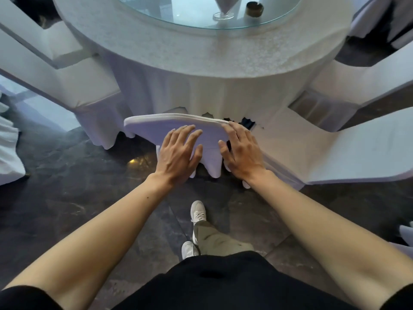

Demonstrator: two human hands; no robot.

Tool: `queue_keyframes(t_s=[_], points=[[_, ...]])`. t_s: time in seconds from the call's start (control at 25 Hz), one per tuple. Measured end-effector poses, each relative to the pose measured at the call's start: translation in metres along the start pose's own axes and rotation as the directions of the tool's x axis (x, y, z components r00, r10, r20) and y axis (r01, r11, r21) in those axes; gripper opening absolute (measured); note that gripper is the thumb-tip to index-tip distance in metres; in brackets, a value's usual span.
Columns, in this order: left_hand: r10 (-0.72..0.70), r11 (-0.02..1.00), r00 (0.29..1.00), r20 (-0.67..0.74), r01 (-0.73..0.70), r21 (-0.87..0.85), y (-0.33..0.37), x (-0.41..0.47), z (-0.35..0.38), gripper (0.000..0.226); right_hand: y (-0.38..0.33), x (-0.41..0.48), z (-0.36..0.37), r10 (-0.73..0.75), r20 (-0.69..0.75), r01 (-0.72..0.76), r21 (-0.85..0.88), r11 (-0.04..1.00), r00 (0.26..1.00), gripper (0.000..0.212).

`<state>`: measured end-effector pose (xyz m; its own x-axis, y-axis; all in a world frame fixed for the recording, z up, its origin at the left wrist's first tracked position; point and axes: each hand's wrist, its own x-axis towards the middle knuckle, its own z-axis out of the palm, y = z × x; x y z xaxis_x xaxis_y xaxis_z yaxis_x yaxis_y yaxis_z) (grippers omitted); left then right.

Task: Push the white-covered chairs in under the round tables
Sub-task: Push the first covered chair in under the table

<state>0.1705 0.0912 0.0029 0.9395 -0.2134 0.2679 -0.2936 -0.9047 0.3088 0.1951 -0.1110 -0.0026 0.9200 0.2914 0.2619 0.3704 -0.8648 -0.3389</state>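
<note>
A white-covered chair (pixel 154 126) stands straight in front of me, its backrest top seen from above, close against the skirt of the round table (pixel 201 57). My left hand (pixel 178 153) lies flat on the back of the backrest, fingers spread. My right hand (pixel 241 151) rests on the backrest's right end, fingers reaching over its top edge. The chair's seat is hidden behind the backrest and under the tablecloth.
More white-covered chairs flank this one: one at the left (pixel 73 81) and two at the right (pixel 348 139). A glass turntable (pixel 174 12) with a glass (pixel 223 10) and a small dark pot (pixel 254 8) sits on the table. Dark marble floor (pixel 73 186) lies underfoot.
</note>
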Motion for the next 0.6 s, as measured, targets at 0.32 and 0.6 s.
queue_keyframes(t_s=[0.32,0.6], points=[[0.165,0.983,0.986,-0.009,-0.165,-0.085,0.125,0.000,0.006,0.044,0.077,-0.080,-0.094,0.036,-0.042,-0.042,-0.167,0.985,0.998,0.054],[0.225,0.966,0.974,-0.035,-0.228,-0.123,0.273,0.037,0.056,0.042,0.207,-0.136,-0.168,0.045,-0.070,-0.056,-0.169,0.984,0.997,0.049]])
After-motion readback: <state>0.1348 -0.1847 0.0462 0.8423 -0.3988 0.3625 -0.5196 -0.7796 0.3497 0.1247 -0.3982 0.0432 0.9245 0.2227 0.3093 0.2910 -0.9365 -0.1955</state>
